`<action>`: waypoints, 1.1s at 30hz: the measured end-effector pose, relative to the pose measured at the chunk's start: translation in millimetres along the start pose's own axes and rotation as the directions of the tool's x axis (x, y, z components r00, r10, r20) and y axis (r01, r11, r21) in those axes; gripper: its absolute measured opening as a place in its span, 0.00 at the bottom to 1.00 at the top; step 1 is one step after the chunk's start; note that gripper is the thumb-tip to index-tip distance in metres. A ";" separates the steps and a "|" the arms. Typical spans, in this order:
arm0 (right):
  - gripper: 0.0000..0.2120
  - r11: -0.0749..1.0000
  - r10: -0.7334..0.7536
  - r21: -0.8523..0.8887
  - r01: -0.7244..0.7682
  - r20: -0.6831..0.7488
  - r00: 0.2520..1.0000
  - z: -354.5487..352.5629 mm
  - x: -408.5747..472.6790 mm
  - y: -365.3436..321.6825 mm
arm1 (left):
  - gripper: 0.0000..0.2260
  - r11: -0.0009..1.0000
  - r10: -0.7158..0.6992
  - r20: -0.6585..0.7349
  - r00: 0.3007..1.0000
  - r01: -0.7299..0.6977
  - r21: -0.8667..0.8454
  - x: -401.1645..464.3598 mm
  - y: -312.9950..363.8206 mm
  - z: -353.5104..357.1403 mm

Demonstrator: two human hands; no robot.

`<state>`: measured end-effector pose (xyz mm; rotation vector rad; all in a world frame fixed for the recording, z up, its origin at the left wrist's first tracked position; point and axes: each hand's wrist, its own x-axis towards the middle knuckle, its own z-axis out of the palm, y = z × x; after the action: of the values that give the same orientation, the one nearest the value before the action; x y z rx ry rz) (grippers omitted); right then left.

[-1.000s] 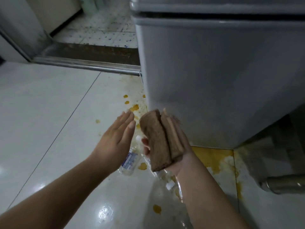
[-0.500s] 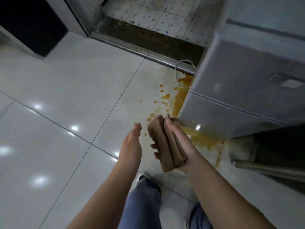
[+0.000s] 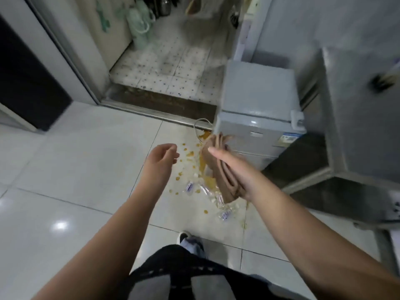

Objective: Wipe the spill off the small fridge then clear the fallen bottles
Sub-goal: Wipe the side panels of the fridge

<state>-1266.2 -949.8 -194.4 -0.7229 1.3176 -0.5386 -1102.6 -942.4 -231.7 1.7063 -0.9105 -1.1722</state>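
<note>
**Cloth in hand above the spill beside the small fridge**

The floor (image 3: 65, 165) is glossy pale tile with dark grout lines and bright ceiling-light reflections. At the top, a metal threshold (image 3: 155, 111) leads into a second room with grimy speckled tiles, where pale green containers (image 3: 138, 24) stand against the left wall. A tall grey cabinet (image 3: 357, 105) fills the right side.

The small fridge (image 3: 257, 105) stands just right of the doorway, grey, seen from above. A label (image 3: 287, 139) sits on its front right corner; the writing is too blurred to read. A thin white cord (image 3: 198, 126) loops on the floor at its left corner.

The orange spill (image 3: 203, 161) runs along the fridge's left foot and scatters in drops leftward across the tile. The fallen bottles (image 3: 207, 191), clear plastic with blue-and-white labels that cannot be read, lie in the spill near the fridge, partly hidden behind the cloth.

The right hand (image 3: 231, 167) holds a folded brown cloth (image 3: 218, 169), thumb laid along it, in front of the fridge's lower left corner. The left hand (image 3: 162, 156) hangs beside it over the drops, fingers loosely curled, holding nothing.

Compared with half a second ago, the view has pulled back and up: the fridge top and bottles now show, and the left hand's fingers have curled from straight.
</note>
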 end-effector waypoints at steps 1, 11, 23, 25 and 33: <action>0.09 0.996 -0.050 -0.073 0.047 -0.040 0.998 -1.7 -14.7 4.8 | 0.04 0.999 0.034 0.006 0.999 -0.034 0.033 -7.5 -0.8 -1.9; 0.11 0.849 -0.347 -0.483 0.212 -0.209 0.914 1.3 -90.8 88.4 | 0.06 0.810 0.278 0.027 0.960 -0.250 0.531 -132.9 -12.7 -37.5; 0.13 0.508 -0.470 -0.841 0.187 -0.088 0.879 108.7 -103.8 111.0 | 0.11 0.408 0.470 0.157 0.869 -0.371 0.834 -141.8 -35.9 -153.8; 0.14 0.477 -0.471 -0.859 0.187 -0.071 0.879 142.9 -86.4 100.2 | 0.11 0.433 0.463 0.130 0.877 -0.351 0.830 -124.6 -38.0 -185.3; 0.17 0.432 -0.478 -0.888 0.161 -0.073 0.875 268.3 -14.1 58.9 | 0.10 0.415 0.477 0.145 0.867 -0.367 0.833 -42.1 -41.7 -312.3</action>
<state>-1008.2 -855.1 -204.1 -1.8561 1.7714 -0.2485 -814.1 -814.2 -194.7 2.0242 -1.9259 -0.2073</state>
